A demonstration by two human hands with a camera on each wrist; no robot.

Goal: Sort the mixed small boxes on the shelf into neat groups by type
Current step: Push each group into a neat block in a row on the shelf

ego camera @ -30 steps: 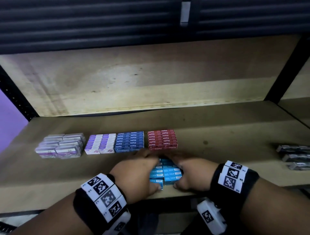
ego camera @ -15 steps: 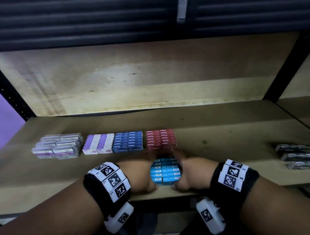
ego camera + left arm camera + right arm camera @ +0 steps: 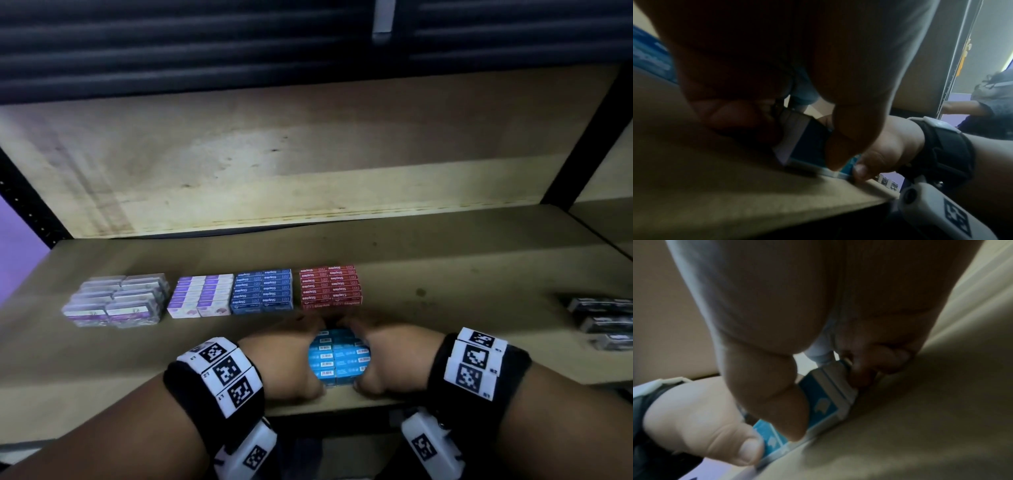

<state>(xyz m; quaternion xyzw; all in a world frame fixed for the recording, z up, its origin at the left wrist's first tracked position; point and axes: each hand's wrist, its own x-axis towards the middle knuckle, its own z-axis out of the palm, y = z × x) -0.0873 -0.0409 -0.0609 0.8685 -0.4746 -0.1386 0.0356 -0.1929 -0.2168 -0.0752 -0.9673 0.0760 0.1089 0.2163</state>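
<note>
A block of light blue boxes point(image 3: 339, 356) lies near the shelf's front edge, just in front of the red group point(image 3: 330, 286). My left hand point(image 3: 291, 356) cups its left side and my right hand point(image 3: 387, 359) its right side. Fingers curl round the far end and thumbs press the near end. The wrist views show the light blue boxes point(image 3: 809, 146) point(image 3: 822, 402) squeezed between both thumbs. Further left stand the sorted dark blue group point(image 3: 262, 291), the purple-white group point(image 3: 202, 296) and the silver-wrapped group point(image 3: 116, 298).
The wooden shelf point(image 3: 445, 274) has a back board and dark metal uprights at both sides. Several black boxes point(image 3: 603, 322) lie loose at the far right. Bare board stretches between the red group and the black boxes. The front edge is right under my wrists.
My hands have closed in on the light blue block and squared it up from a skewed pile. The sorted groups behind have not moved.
</note>
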